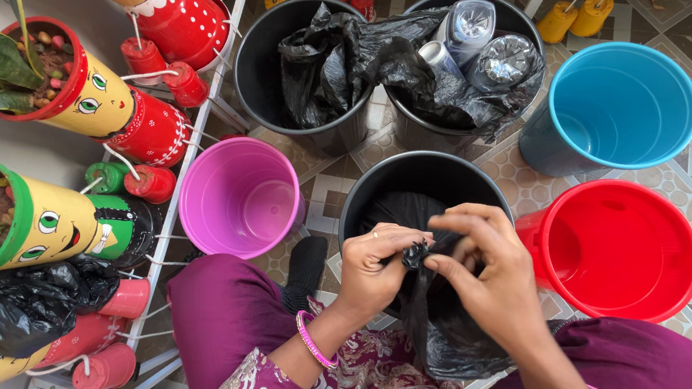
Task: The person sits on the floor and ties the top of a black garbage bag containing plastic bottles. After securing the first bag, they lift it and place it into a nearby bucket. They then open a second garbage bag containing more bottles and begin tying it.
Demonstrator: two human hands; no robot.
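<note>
While pinching the bunched neck of a thin black plastic bag (428,312), over the lap.
Left hand (374,267) and right hand (486,271) fingertips pressed on the twist; knot unfinished; behind, round black plastic bucket (398,178), then pink bucket (240,197).

Seated person, knees at the bottom edge. Both hands meet over the nearest bucket (362,200), left hand (373,265) just left of right hand (486,271), both pinching the bag (434,330) that hangs between the knees. Second bucket (240,197) to the left, third (615,250) to the right. Behind: two bag-lined bins (258,51), then a fourth bucket (612,106) far right. Bottles (484,39) in the right bin. Planters (77,92) on a rack (201,121) along the left.
</note>
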